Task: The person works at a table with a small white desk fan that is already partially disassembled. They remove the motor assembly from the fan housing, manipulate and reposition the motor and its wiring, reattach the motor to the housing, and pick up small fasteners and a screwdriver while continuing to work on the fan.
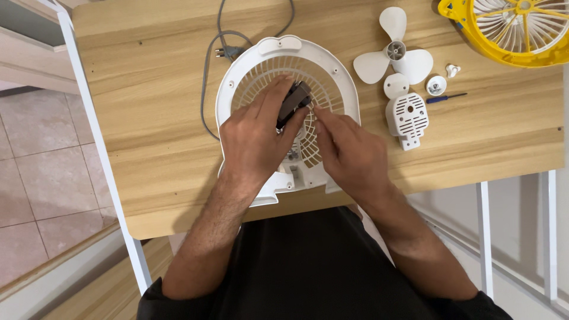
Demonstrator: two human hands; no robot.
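white fan grille housing (332, 71) lies flat at the middle of the wooden table (148, 118), its lower rim just reaching the near table edge. left hand (255, 139) rests on the grille, thumb and fingers pinched on a dark motor block (294, 102) standing at the grille centre. right hand (349, 154) sits just beside it on the right, forefinger tip touching the grille next to the motor; fingers drawn loosely together, holding nothing that i can see.

grey power cord (207, 77) loops off the housing's left side, plug (228, 53) lying near the top rim. left of the cord: bare tabletop out to the white frame leg (95, 136) at the edge.

right of the housing, close packed: white three-blade propeller (394, 53), white vented motor cover (407, 115) below it, small round cap (436, 85), small white knob (452, 70), blue-handled screwdriver (446, 98). yellow fan guard (510, 32) hangs over the top right corner, cut by the frame.

open wood below the screwdriver, down to the right near edge.
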